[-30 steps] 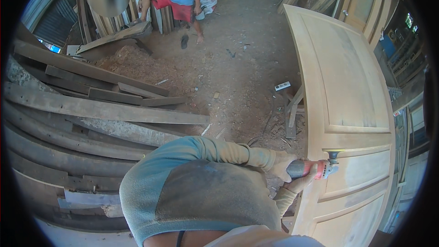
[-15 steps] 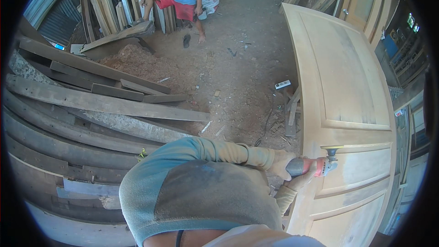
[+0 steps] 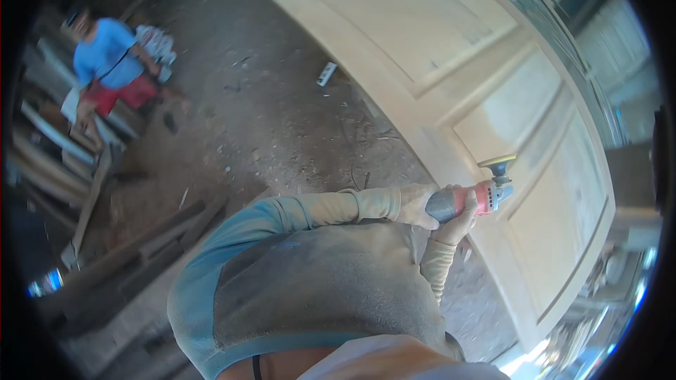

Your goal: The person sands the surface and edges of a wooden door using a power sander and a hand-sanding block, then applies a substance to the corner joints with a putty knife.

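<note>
A red and dark grey angle grinder (image 3: 484, 198) with a yellow-edged disc (image 3: 498, 160) is held in both my hands. My left hand (image 3: 417, 207) is closed round the dark rear end of its body. Nearer the head, my right hand (image 3: 460, 222) wraps the red part, thumb up along the side. The disc is tilted over a pale wooden panelled door (image 3: 422, 142), by the lower panels. Whether it touches the wood I cannot tell. Pale dust coats my sleeves and shirt.
A person in a blue shirt and red shorts (image 3: 116, 60) sits at the far left near stacked boards. A white power strip (image 3: 326, 74) lies on the dirt floor beside the door. Dark planks (image 3: 151, 257) are piled at the lower left.
The view has swung to the right, so the door now slants across it and the seated person appears farther left. Both hands keep hold of the grinder, which now sits lower along the door's panels.
</note>
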### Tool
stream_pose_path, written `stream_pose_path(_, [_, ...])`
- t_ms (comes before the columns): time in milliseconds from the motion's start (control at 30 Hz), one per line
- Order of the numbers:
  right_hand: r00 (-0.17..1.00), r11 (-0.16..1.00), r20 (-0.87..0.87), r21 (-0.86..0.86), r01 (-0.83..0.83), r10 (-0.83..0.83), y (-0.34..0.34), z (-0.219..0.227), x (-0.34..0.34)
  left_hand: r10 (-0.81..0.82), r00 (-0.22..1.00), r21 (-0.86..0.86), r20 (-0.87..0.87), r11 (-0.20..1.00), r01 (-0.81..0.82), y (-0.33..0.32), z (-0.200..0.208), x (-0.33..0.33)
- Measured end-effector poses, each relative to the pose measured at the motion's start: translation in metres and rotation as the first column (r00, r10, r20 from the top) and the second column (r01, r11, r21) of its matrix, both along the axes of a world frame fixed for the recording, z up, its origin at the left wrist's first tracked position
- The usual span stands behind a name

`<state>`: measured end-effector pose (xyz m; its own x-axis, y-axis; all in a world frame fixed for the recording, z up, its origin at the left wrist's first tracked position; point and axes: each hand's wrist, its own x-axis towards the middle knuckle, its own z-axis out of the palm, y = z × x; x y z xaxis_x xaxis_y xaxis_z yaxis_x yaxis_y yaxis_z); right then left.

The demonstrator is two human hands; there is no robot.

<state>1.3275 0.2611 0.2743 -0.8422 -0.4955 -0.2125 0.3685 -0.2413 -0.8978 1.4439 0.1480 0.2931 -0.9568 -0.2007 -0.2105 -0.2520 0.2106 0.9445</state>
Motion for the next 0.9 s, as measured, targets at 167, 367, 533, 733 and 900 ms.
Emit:
stream_pose_path(167, [0.902, 0.901, -0.013, 0.051, 0.431, -0.431, 0.054, -0.019, 0.019, -0.315, 0.949, 0.088, -0.001, 0.945, 0.314, 0.019, -0.007, -0.028])
stream_pose_path(367, [0.592, 0.593, 0.053, 0.134, 0.794, -0.804, 0.046, -0.068, 0.008, -0.716, 0.691, 0.078, 0.097, 0.697, 0.712, -0.011, -0.046, -0.109])
stream_pose_path(533, [0.412, 0.461, 0.34, 0.076, 0.884, -0.845, 0.098, -0.136, 0.006, -0.829, 0.531, 0.077, 0.175, 0.549, 0.832, 0.05, -0.122, -0.149])
stream_pose_path(733, [0.399, 0.442, 0.485, -0.028, 0.896, -0.778, 0.12, -0.144, -0.022, -0.839, 0.5, 0.018, 0.214, 0.516, 0.857, 0.079, -0.142, -0.178])
stream_pose_path(900, [0.463, 0.511, 0.524, -0.061, 0.858, -0.715, 0.14, -0.161, -0.052, -0.848, 0.467, 0.035, 0.249, 0.49, 0.871, 0.094, -0.155, -0.212])
